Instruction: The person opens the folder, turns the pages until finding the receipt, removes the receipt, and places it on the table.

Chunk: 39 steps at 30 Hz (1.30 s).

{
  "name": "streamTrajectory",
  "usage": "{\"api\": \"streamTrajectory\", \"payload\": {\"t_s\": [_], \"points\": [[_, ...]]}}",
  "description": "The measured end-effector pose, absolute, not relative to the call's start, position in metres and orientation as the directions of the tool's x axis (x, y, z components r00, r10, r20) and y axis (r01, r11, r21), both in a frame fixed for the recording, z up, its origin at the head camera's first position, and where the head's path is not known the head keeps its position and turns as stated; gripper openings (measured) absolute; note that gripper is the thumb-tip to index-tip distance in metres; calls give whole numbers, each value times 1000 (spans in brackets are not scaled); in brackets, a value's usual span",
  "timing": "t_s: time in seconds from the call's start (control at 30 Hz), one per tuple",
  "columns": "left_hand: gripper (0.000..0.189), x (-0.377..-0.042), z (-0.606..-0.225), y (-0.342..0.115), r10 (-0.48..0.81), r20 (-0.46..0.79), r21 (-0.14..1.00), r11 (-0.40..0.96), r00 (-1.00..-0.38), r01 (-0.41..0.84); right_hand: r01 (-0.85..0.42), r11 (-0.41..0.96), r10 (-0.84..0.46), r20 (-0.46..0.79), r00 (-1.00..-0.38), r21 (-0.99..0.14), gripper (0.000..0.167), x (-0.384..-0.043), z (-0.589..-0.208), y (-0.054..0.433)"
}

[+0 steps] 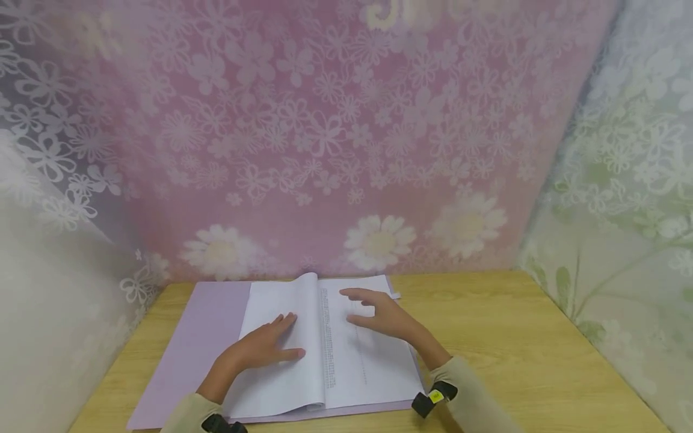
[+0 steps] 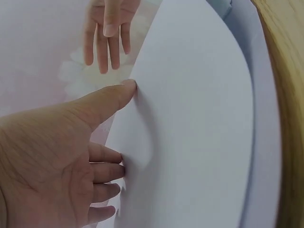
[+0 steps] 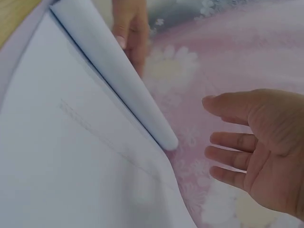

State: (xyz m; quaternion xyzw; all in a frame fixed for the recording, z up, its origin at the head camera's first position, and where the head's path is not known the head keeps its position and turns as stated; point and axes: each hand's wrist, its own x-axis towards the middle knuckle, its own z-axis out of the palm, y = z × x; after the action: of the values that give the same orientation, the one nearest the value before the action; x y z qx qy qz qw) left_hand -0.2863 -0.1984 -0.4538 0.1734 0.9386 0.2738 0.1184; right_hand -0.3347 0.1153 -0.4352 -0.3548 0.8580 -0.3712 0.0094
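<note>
A purple folder (image 1: 208, 325) lies spread on the table with a stack of white sheets inside. The left-hand pages (image 1: 271, 385) are turned over and bulge along the fold; the right-hand page (image 1: 387, 367) carries lines of small print. My left hand (image 1: 262, 346) rests on the turned pages with fingers extended and thumb apart; in the left wrist view its thumb and fingertips touch the white paper (image 2: 199, 118). Over the upper part of the printed page hovers my right hand (image 1: 381, 313), its fingers loosely bent, holding nothing. The right wrist view shows that hand (image 3: 266, 147) apart from the paper.
The wooden table (image 1: 503, 337) extends to the right of the folder. A pink flowered wall covering (image 1: 325, 150) rises behind it, with pale patterned walls at both sides. A small white tab (image 1: 396, 295) sticks out at the folder's upper right.
</note>
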Motion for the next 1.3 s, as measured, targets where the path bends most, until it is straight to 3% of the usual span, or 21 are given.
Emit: {"api": "streamTrajectory", "payload": {"t_s": [0.27,0.43,0.63,1.3], "points": [[103,-290,-454,-198,392,-134,556,790,-910,258,-525,546,-432,317,-844,-653,56,-360,-438,150],[103,-288,-455,-197,386,-130,555,792,-913,255,-440,580,-370,259,-892,-686,60,-373,-445,166],[104,-283,-457,-197,377,-152,563,793,-914,233,-301,635,-334,99,-937,-711,69,-381,-456,172],[105,-285,-457,-200,371,-152,570,790,-916,226,-246,688,-332,5,-943,-683,80,-379,-469,171]]}}
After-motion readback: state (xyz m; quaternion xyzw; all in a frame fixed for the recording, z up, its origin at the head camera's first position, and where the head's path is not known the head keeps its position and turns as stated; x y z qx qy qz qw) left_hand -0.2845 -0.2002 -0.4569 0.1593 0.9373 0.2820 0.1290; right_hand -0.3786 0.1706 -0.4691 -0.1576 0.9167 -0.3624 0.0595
